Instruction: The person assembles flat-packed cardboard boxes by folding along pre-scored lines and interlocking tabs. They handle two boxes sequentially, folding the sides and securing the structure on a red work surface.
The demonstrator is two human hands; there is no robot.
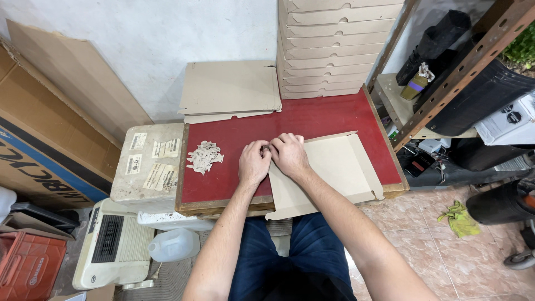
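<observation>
Head cam: both hands curled, fingers bent, pinching top-left edge of flat cardboard box blank (334, 173) on red counter (234, 167). Left hand (254, 163) & right hand (290, 154) touch each other. Pile of cardboard scraps (204, 156) lies left, apart.

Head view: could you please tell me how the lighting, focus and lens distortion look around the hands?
Head view: even, soft light, no glare on the red table; left hand and right hand sharp on the flat cardboard sheet, only faint shadows beneath; wide-angle lens bends the shelf frame and stacked boxes near the edges.
</observation>
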